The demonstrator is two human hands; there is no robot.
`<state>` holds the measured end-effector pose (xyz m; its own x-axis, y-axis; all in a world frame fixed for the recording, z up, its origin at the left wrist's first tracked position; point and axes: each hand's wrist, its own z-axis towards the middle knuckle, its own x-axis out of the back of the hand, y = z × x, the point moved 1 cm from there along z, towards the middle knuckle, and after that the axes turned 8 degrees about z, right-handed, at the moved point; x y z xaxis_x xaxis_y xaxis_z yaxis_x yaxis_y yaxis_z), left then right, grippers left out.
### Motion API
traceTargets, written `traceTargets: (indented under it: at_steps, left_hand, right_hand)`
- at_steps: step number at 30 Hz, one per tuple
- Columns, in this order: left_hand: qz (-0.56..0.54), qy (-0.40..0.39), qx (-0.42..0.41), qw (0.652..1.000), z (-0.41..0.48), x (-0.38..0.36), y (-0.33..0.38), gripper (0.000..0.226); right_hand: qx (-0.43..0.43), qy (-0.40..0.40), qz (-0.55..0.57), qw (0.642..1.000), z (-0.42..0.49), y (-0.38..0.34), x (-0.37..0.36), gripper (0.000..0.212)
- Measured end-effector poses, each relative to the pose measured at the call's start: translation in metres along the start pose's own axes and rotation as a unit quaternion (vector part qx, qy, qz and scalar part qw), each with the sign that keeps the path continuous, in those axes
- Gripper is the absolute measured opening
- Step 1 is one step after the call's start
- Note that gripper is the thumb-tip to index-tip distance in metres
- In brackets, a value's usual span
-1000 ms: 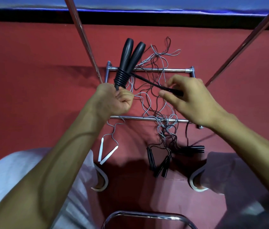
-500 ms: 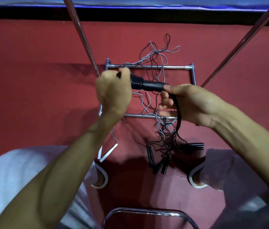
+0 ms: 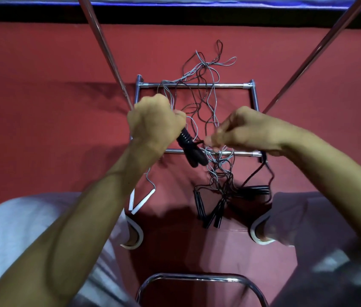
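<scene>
Jump-rope handles (image 3: pixel 191 151), black and held as a pair, jut down from the left hand (image 3: pixel 155 122), which is fisted round their ribbed ends above the near bar of a chrome rack (image 3: pixel 197 85). The right hand (image 3: pixel 241 129) pinches the thin black cord (image 3: pixel 199 142) just beside them. Light and rigid, the handles likely offer the sure hold. The cord looks limp, slick and apt to snag in the other ropes (image 3: pixel 217 171) draped over the rack.
</scene>
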<state>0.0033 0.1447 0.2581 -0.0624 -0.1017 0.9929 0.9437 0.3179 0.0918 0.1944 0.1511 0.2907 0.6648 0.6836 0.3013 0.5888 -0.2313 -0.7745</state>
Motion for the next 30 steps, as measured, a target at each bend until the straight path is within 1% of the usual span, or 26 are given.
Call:
traceTargets:
  at_steps: [1, 2, 4, 6, 8, 9, 11, 12, 14, 15, 17, 20, 22, 27, 30]
  left_hand:
    - [0.006, -0.021, -0.004, 1.000, -0.001, -0.001, 0.001, 0.035]
    - [0.012, -0.042, -0.006, 0.999, -0.002, -0.003, 0.000, 0.036]
    - [0.017, -0.074, -0.003, 0.997, 0.000, -0.002, -0.003, 0.037]
    - [0.020, -0.101, 0.001, 0.995, 0.002, -0.002, -0.006, 0.037]
    - [0.024, -0.143, -0.003, 0.989, 0.003, -0.002, -0.006, 0.033]
    - [0.019, -0.169, -0.006, 0.985, 0.004, -0.003, -0.006, 0.030]
    - [-0.015, -0.223, -0.012, 0.975, 0.008, -0.006, -0.007, 0.036]
    - [-0.038, -0.245, -0.019, 0.969, 0.010, -0.006, -0.009, 0.038]
    - [-0.080, -0.270, -0.047, 0.958, 0.012, -0.003, -0.010, 0.041]
    - [-0.099, -0.279, -0.063, 0.953, 0.012, 0.001, -0.011, 0.044]
    - [-0.135, -0.287, -0.092, 0.944, 0.012, 0.008, -0.009, 0.049]
    - [-0.187, -0.270, -0.111, 0.938, 0.011, 0.011, -0.009, 0.052]
    - [-0.223, -0.244, -0.108, 0.938, 0.011, 0.010, -0.011, 0.053]
    - [-0.271, -0.166, -0.140, 0.938, 0.007, 0.007, -0.012, 0.051]
    - [-0.317, -0.144, -0.142, 0.927, 0.004, 0.008, -0.013, 0.049]
  right_hand:
    - [0.051, 0.019, -0.087, 0.995, -0.002, -0.001, 0.002, 0.027]
    - [0.094, 0.036, -0.148, 0.984, -0.002, -0.001, 0.003, 0.018]
    - [0.165, 0.061, -0.226, 0.958, -0.002, -0.002, 0.002, 0.016]
    - [0.234, 0.070, -0.261, 0.934, 0.000, 0.000, 0.001, 0.012]
    - [0.264, 0.069, -0.276, 0.922, 0.002, 0.005, 0.002, 0.005]
    - [0.268, 0.066, -0.276, 0.921, 0.002, 0.007, 0.005, 0.010]
    - [0.259, 0.047, -0.271, 0.926, 0.002, 0.009, 0.014, 0.024]
    - [0.246, 0.029, -0.255, 0.935, 0.001, 0.010, 0.018, 0.030]
    - [0.206, -0.027, -0.169, 0.963, 0.001, 0.011, 0.023, 0.037]
    - [0.185, -0.059, -0.110, 0.975, 0.001, 0.012, 0.024, 0.038]
    - [0.157, -0.098, -0.016, 0.983, 0.004, 0.017, 0.024, 0.037]
    - [0.124, -0.092, 0.063, 0.986, 0.011, 0.024, 0.026, 0.039]
    - [0.110, -0.077, 0.108, 0.985, 0.015, 0.026, 0.026, 0.038]
    - [0.074, -0.064, 0.194, 0.976, 0.020, 0.025, 0.013, 0.039]
    - [0.046, -0.102, 0.273, 0.955, 0.019, 0.020, 0.010, 0.036]
